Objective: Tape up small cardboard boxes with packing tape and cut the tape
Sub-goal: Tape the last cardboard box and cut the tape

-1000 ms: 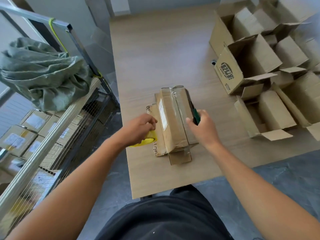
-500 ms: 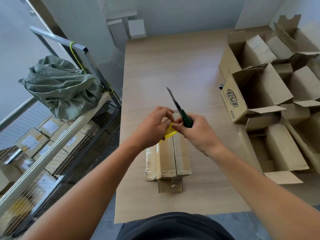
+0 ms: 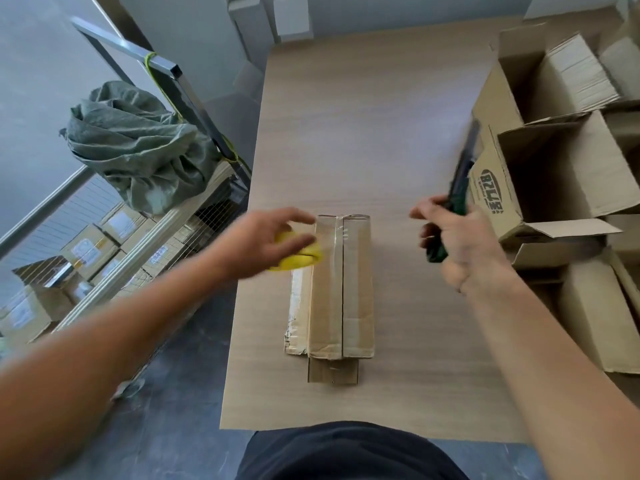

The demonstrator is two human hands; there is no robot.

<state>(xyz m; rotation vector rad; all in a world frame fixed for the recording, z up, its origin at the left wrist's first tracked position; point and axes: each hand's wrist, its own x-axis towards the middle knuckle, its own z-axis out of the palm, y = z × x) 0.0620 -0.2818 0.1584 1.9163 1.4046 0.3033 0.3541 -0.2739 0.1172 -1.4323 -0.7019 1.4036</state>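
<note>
Right: open cartons (image 3: pixel 491 197) hold small boxes (image 3: pixel 575 77). taped box (image 3: pixel 346 289) lies mid table (image 3: pixel 363 116). My left hand (image 3: pixel 263 244) grips yellow tape roll (image 3: pixel 299 259) beside it; right hand (image 3: pixel 460 244) grips green cutter (image 3: pixel 453 206). grey sack (image 3: pixel 138 147) left.

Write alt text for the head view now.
A person's left hand holds a yellow tape roll at the far left corner of a taped box on a table, while the right hand grips a green knife, blade pointing away. Open cartons stand at right; a rack with a green sack at left.
</note>
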